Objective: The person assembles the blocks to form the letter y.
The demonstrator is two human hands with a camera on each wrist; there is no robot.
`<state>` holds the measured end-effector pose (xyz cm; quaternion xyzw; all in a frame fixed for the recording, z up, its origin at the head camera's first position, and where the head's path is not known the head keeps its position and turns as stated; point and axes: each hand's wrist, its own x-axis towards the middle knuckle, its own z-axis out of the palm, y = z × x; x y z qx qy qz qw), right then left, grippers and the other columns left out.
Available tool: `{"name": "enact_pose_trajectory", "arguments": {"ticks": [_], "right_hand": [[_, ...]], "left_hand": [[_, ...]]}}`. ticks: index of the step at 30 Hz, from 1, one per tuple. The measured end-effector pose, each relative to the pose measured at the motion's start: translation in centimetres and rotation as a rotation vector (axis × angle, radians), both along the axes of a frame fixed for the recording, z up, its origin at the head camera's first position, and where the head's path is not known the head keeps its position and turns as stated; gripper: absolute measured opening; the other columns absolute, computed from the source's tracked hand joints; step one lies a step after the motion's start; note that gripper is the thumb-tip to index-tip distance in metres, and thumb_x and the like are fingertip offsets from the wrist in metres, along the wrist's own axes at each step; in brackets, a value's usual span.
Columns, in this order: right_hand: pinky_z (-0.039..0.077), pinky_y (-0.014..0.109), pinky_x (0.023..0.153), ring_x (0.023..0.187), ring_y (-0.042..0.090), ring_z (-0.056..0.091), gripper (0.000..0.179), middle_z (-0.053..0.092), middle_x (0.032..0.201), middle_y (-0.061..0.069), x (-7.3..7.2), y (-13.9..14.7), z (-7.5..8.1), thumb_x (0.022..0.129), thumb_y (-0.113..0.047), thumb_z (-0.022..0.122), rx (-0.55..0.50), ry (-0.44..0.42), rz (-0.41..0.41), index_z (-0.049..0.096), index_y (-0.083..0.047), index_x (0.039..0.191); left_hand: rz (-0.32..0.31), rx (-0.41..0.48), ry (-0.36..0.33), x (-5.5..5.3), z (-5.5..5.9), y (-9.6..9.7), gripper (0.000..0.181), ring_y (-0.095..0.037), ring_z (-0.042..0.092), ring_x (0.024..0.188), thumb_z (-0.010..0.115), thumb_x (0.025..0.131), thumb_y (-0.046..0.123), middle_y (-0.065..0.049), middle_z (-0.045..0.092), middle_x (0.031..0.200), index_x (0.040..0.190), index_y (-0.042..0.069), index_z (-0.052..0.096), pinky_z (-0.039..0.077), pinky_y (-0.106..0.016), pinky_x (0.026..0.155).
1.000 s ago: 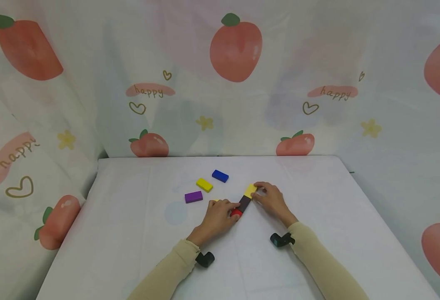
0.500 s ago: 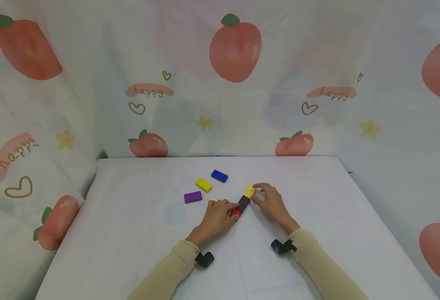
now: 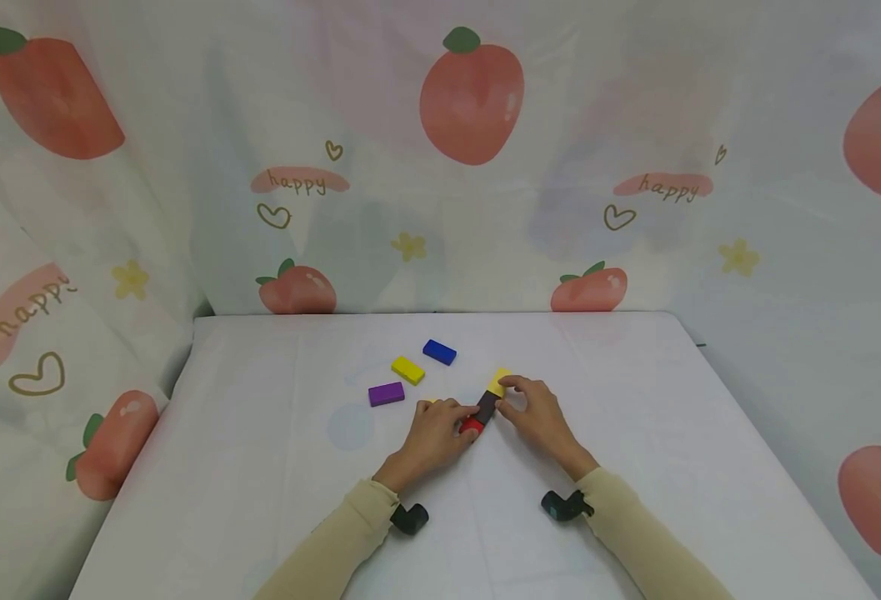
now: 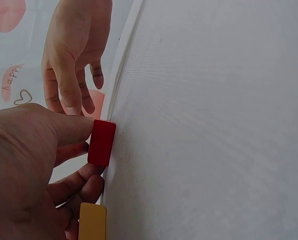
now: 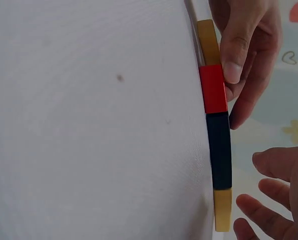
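A row of small rectangular blocks lies slantwise on the white table. In the head view it runs from a red block (image 3: pixel 472 427) through a black block (image 3: pixel 488 407) to a yellow block (image 3: pixel 499 381) at the far end. My left hand (image 3: pixel 432 437) grips the red block, thumb at its near side; another yellow block (image 4: pixel 92 221) lies by its fingers, mostly hidden in the head view. Beside the black and far yellow blocks is my right hand (image 3: pixel 543 418), fingers loosely bent. The right wrist view shows a gap between its fingertips (image 5: pixel 259 159) and the row.
Left of the row lie a purple block (image 3: pixel 386 394), a yellow block (image 3: pixel 407 370) and a blue block (image 3: pixel 439 352), apart from each other. The white table (image 3: pixel 260 500) meets a fruit-printed cloth backdrop (image 3: pixel 380 100) at its back edge.
My right hand has let go of the far yellow block and shifted towards me, alongside the black block. The left hand stays on the red block, and the row looks unmoved.
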<state>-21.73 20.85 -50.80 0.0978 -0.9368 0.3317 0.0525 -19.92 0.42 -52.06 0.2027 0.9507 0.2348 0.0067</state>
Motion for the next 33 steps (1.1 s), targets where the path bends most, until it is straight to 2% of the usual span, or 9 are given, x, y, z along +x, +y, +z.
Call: {"name": "enact_pose_trajectory", "arguments": {"ticks": [11,17,27,33], "right_hand": [[0.04,0.06,0.102,0.12,0.034,0.055,0.034,0.067,0.125,0.011,0.2,-0.3,0.0,0.089,-0.021,0.071,0.03,0.017,0.019,0.066,-0.011,0.121],[0.038,0.062,0.1,0.119,0.034,0.054,0.029,0.067,0.127,0.01,0.3,-0.5,-0.1,0.089,-0.022,0.072,0.046,0.029,0.034,0.069,-0.013,0.117],[0.041,0.061,0.097,0.122,0.039,0.052,0.032,0.06,0.131,0.017,0.9,-1.2,-0.1,0.088,-0.025,0.073,0.141,0.052,0.038,0.071,-0.009,0.116],[0.043,0.059,0.096,0.121,0.039,0.052,0.035,0.058,0.134,0.016,1.3,-1.9,-0.2,0.085,-0.028,0.075,0.176,0.029,0.012,0.072,-0.009,0.115]], "left_hand": [[-0.011,-0.001,0.028,0.0,0.0,-0.1,0.04,-0.009,0.05,0.083,0.067,0.091,0.039,0.007,0.065,0.098,0.13,0.027,0.065,0.034,-0.035,0.09],[-0.009,-0.003,0.021,0.0,0.1,0.0,0.041,-0.01,0.051,0.085,0.067,0.092,0.039,0.006,0.066,0.102,0.13,0.027,0.064,0.035,-0.036,0.091],[-0.005,-0.012,0.031,-0.2,0.0,0.0,0.041,-0.01,0.053,0.088,0.067,0.092,0.04,0.006,0.067,0.103,0.131,0.027,0.064,0.036,-0.038,0.094],[-0.004,-0.012,0.026,-0.1,-0.1,0.0,0.041,-0.01,0.053,0.087,0.067,0.092,0.04,0.006,0.067,0.102,0.131,0.027,0.064,0.036,-0.038,0.094]]}}
